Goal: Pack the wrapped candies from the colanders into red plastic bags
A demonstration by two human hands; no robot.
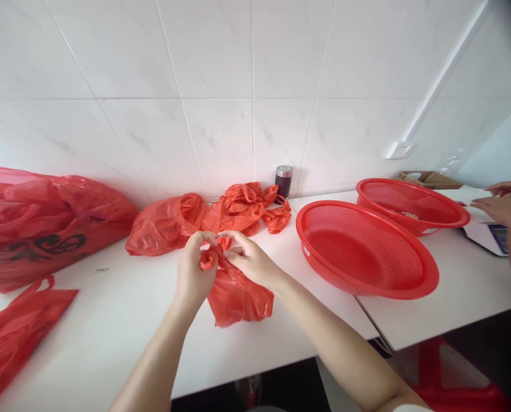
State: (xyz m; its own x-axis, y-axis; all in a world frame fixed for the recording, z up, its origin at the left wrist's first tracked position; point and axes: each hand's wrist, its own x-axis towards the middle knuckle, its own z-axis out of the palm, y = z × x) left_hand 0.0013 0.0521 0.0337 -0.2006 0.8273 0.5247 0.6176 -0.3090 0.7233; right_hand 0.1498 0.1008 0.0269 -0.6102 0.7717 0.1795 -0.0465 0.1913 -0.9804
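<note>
Both the left hand (195, 272) and right hand (254, 262) pinch, fingers curled, the twisted top of a thin, crinkled plastic bag (241, 300), left of the nearer perforated, round-rimmed basket (429, 279) on a white table (122, 320).

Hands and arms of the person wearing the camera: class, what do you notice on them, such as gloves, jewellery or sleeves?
The left hand and right hand show no gloves or rings. Both forearms are bare; a white edge, perhaps a sleeve, shows near the right elbow.
</note>
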